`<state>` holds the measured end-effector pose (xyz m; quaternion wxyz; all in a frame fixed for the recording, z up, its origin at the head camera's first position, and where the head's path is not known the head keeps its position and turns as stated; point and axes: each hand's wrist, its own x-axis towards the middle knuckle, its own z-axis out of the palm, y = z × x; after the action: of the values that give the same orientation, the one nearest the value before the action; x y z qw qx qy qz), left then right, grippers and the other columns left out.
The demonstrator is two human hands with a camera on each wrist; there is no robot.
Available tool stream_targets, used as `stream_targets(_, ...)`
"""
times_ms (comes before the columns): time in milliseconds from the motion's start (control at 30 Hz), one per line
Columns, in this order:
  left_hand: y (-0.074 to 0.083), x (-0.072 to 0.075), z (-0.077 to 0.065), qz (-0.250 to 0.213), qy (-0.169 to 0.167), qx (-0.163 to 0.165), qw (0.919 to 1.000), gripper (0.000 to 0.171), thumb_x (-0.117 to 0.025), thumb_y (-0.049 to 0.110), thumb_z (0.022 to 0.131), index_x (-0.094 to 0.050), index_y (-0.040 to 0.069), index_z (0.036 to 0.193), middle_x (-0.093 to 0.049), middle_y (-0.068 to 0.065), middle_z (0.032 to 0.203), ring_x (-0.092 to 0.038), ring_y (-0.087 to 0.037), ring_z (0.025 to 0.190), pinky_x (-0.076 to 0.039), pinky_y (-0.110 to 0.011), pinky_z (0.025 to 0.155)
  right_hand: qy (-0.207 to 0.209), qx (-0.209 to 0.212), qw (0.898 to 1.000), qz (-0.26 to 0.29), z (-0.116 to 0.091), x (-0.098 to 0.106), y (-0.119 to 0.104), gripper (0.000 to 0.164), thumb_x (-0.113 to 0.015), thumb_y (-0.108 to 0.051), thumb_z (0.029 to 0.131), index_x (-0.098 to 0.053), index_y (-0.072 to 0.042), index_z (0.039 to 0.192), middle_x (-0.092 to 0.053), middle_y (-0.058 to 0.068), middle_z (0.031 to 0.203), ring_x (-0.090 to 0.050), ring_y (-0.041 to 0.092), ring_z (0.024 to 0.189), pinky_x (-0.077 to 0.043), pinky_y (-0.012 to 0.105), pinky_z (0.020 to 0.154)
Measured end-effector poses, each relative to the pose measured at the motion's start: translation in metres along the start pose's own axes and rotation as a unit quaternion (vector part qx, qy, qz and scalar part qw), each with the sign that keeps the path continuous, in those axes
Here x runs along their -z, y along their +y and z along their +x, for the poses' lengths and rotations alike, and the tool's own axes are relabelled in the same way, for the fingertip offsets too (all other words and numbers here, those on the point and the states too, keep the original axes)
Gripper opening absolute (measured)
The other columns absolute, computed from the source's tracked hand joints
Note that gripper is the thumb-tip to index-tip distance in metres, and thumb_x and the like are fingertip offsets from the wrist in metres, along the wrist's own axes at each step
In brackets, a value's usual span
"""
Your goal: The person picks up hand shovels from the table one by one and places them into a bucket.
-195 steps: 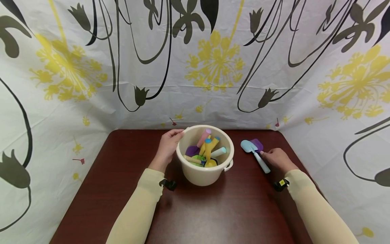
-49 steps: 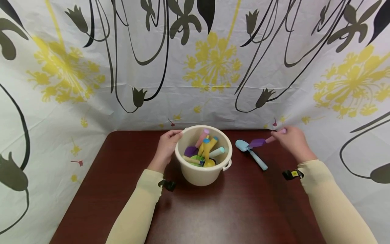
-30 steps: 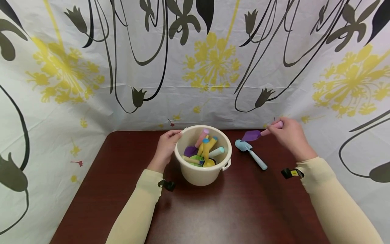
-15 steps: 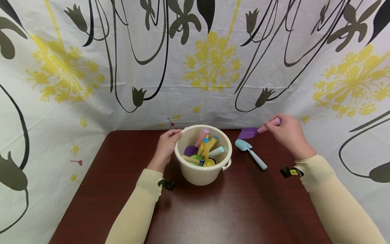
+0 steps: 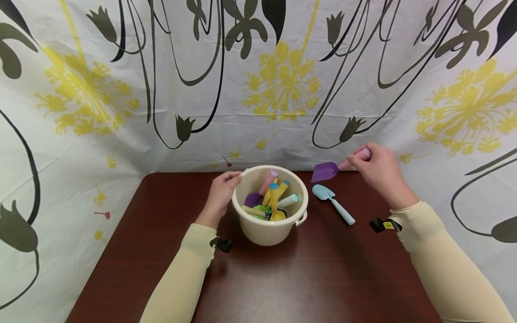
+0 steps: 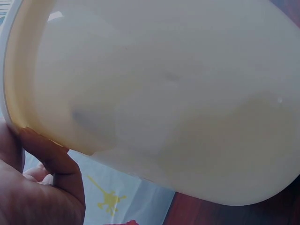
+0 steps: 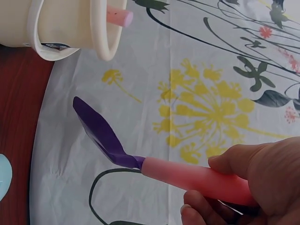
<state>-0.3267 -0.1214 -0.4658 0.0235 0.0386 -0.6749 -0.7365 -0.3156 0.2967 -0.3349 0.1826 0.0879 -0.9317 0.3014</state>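
A cream bucket (image 5: 266, 233) stands on the dark table, holding several toy tools with pink, yellow and light blue handles. My left hand (image 5: 221, 193) pinches its rim at the left; in the left wrist view the thumb and fingers close over the edge beside the bucket wall (image 6: 154, 93). Raised above the back right of the table, a toy shovel with purple blade (image 5: 325, 171) and pink handle is gripped by my right hand (image 5: 379, 172). The right wrist view shows the fingers wrapped round its pink handle (image 7: 187, 178). Below it lies a light blue trowel (image 5: 334, 204).
The reddish-brown table (image 5: 258, 282) ends at a flower-printed sheet (image 5: 258, 143) hanging behind and at both sides. A small white handle (image 5: 301, 219) sticks out from the bucket's right side, facing the trowel.
My right hand has taken the purple shovel off the table beside the trowel, lifted it, and carried it left and up. My left hand has stayed at the bucket rim.
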Motion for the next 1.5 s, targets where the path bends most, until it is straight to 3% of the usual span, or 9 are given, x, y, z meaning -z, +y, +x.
stream_targets(433, -0.001, 0.001, 0.001, -0.005, -0.002, 0.002, 1.0000, 0.028, -0.075, 0.027, 0.109, -0.080, 0.009, 0.130, -0.075, -0.017, 0.132, -0.073, -0.037, 0.119, -0.059, -0.057, 0.105, 0.016, 0.018, 1.000, 0.018, 0.004, 0.001, -0.021, 0.028, -0.076, -0.042, 0.107, -0.072, -0.014, 0.108, -0.085, -0.003, 0.100, -0.048, 0.017, 0.062, -0.039, 0.032, 0.053)
stream_targets(733, -0.002, 0.001, 0.001, -0.006, -0.002, 0.003, 1.0000, 0.028, -0.075, 0.027, 0.109, -0.080, 0.009, 0.129, -0.075, -0.017, 0.131, -0.074, -0.036, 0.117, -0.061, -0.054, 0.102, 0.043, 0.048, 0.997, 0.050, 0.007, -0.005, -0.039, 0.025, -0.077, -0.039, 0.106, -0.075, -0.014, 0.109, -0.085, -0.005, 0.097, -0.053, 0.014, 0.067, -0.040, 0.027, 0.057)
stream_targets(1000, -0.001, 0.001, 0.001, -0.007, -0.004, 0.003, 1.0000, 0.029, -0.075, 0.027, 0.109, -0.080, 0.008, 0.130, -0.075, -0.017, 0.132, -0.073, -0.037, 0.119, -0.061, -0.054, 0.103, 0.036, 0.067, 0.995, 0.068, 0.008, -0.008, -0.055, 0.024, -0.079, -0.034, 0.105, -0.073, -0.011, 0.110, -0.085, -0.003, 0.097, -0.044, 0.015, 0.057, -0.036, 0.028, 0.052)
stream_targets(1267, -0.002, 0.001, 0.002, -0.004, -0.001, 0.002, 1.0000, 0.028, -0.075, 0.027, 0.109, -0.080, 0.010, 0.130, -0.076, -0.015, 0.131, -0.074, -0.033, 0.115, -0.064, -0.048, 0.097, 0.022, 0.090, 0.992, 0.086, 0.011, -0.013, -0.075, 0.021, -0.077, -0.035, 0.107, -0.073, -0.015, 0.108, -0.084, -0.006, 0.097, -0.042, 0.016, 0.057, -0.036, 0.028, 0.051)
stream_targets(1500, -0.002, -0.001, 0.001, -0.004, 0.005, -0.007, 1.0000, 0.026, -0.075, 0.023, 0.108, -0.080, 0.007, 0.128, -0.077, -0.015, 0.128, -0.075, -0.027, 0.107, -0.065, -0.035, 0.085, 0.011, 0.100, 0.990, 0.100, 0.013, -0.020, -0.086, 0.018, -0.080, -0.028, 0.106, -0.074, -0.012, 0.106, -0.084, -0.002, 0.092, -0.046, 0.018, 0.060, -0.038, 0.028, 0.055)
